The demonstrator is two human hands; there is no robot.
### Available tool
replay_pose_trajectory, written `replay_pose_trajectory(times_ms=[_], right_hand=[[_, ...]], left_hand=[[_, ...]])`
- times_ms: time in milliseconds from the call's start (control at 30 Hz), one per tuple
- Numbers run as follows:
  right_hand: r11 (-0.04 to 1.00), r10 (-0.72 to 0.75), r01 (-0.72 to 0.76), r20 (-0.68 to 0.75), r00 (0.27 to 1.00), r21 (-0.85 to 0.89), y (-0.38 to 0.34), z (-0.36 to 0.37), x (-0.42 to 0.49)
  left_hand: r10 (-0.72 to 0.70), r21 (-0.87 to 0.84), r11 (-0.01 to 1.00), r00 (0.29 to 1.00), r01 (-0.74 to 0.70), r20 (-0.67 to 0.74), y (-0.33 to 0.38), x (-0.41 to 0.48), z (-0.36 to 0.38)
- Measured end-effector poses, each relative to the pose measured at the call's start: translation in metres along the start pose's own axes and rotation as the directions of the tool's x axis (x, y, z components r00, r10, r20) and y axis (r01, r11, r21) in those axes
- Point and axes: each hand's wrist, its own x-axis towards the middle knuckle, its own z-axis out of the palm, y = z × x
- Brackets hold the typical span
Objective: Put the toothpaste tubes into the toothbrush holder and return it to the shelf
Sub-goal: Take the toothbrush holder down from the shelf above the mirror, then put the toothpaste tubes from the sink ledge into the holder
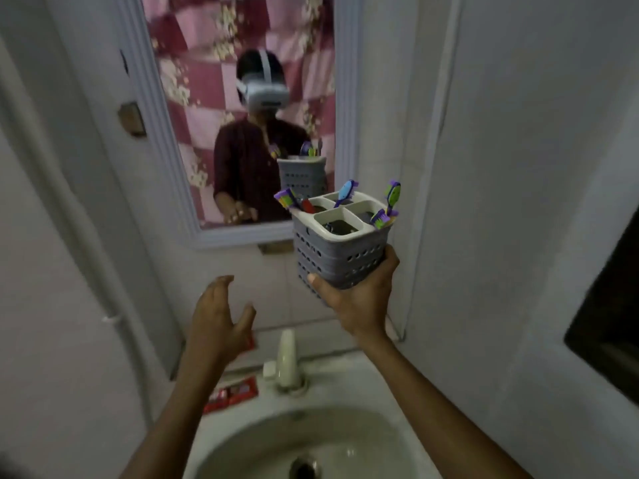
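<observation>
My right hand point(359, 299) grips the grey perforated toothbrush holder point(340, 250) from below and holds it up in front of the wall, right of the mirror. Its white four-compartment top carries several colourful toothbrushes point(345, 193). My left hand point(218, 319) hovers empty with fingers spread, above the sink's back ledge. A red toothpaste tube point(231, 394) lies on the ledge left of the tap. Another red piece point(249, 343) peeks out behind my left hand, mostly hidden.
A white sink point(397, 392) with a drain fills the bottom of the view, and a white tap point(287, 361) stands at its back. A framed mirror point(242, 115) hangs above. A dark opening point(608, 326) sits in the right wall.
</observation>
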Motion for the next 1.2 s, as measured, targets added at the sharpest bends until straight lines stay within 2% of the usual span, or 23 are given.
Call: replay_pose_trajectory(times_ms=[300,433,667,800,867,933,1100,1200], right_hand=[[0.965,0.257,-0.258,-0.019,0.966,-0.056,0.103,-0.010,-0.069],[0.948,0.304,-0.296,0.056,0.951,-0.119,0.147,-0.016,-0.100],[0.917,0.370,-0.353,0.064,0.927,-0.184,0.187,-0.020,-0.145],[0.894,0.408,-0.384,0.065,0.911,-0.230,0.202,-0.019,-0.148],[0.888,0.418,-0.385,0.092,0.904,-0.251,0.205,-0.018,-0.149],[0.890,0.423,-0.389,0.113,0.899,-0.238,0.205,-0.016,-0.148],[0.857,0.491,-0.460,0.098,0.866,-0.231,0.209,-0.011,-0.154],[0.825,0.546,-0.517,0.086,0.833,-0.227,0.213,-0.012,-0.156]], left_hand=[[-0.210,0.084,0.977,0.958,0.197,0.194,-0.072,-0.062,0.054],[-0.244,0.126,0.968,0.933,0.218,0.263,-0.089,-0.072,0.070],[-0.281,0.160,0.957,0.916,0.243,0.286,-0.116,-0.084,0.085],[-0.310,0.340,0.921,0.888,0.191,0.341,-0.141,-0.084,0.087],[-0.325,0.487,0.866,0.864,0.108,0.386,-0.155,-0.084,0.087],[-0.376,0.556,0.824,0.836,0.106,0.399,-0.166,-0.084,0.085],[-0.436,0.564,0.813,0.794,0.145,0.424,-0.184,-0.075,0.078],[-0.438,0.473,0.855,0.788,0.215,0.433,-0.191,-0.068,0.073]])
